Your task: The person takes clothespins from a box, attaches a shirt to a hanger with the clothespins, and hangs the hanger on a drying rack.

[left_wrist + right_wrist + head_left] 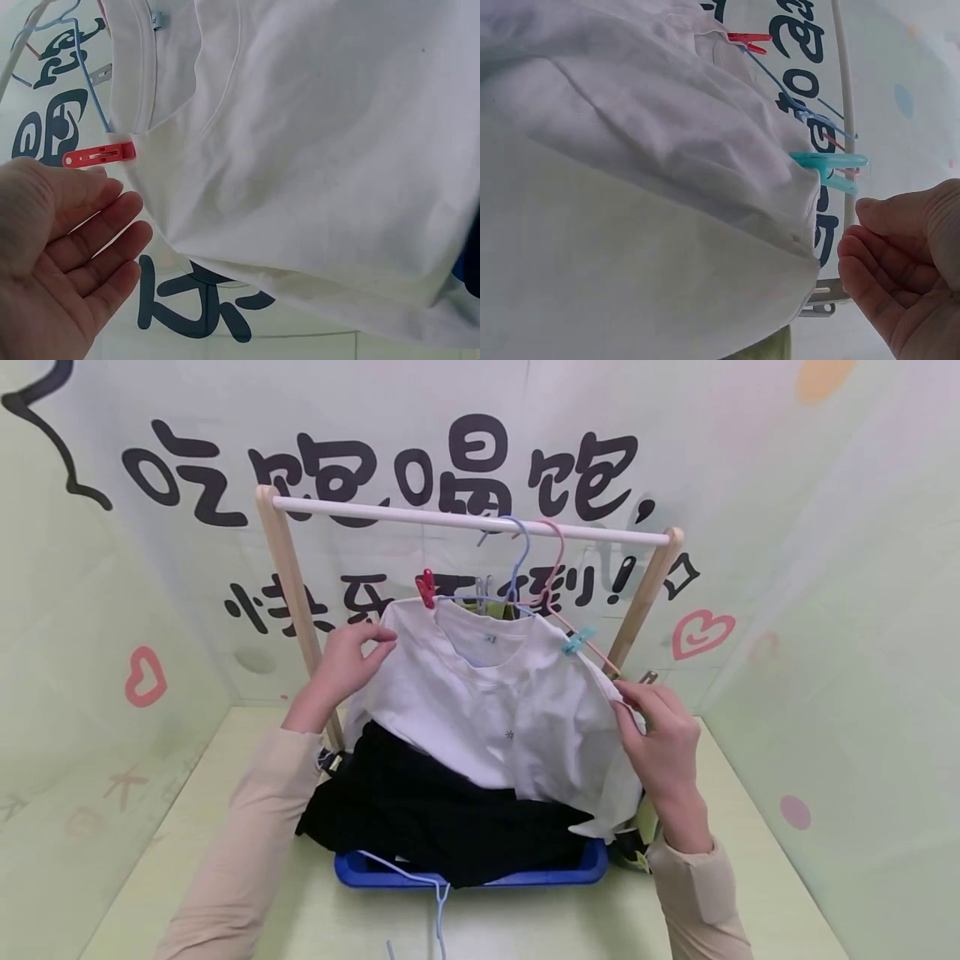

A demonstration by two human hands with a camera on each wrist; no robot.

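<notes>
A white long-sleeved shirt (480,710) hangs on a blue hanger (519,560) from the rack's bar. A red clothespin (101,154) clips its neckline on one side, and a teal clothespin (829,161) clips the opposite shoulder. My left hand (348,662) is beside the shirt's left shoulder; in the left wrist view its loosely bent fingers hold nothing, just below the red clothespin. Close to the other shoulder is my right hand (663,739). Its thumb and fingers curve loosely, and the right wrist view shows a small gap between them and the cloth.
A white bar (337,510) on wooden posts spans the back. Beside the blue hanger hangs a pink hanger (557,560), mostly behind the shirt. Below, black clothing (427,810) overflows a blue basket (517,880). Another light blue hanger (440,902) sticks out in front.
</notes>
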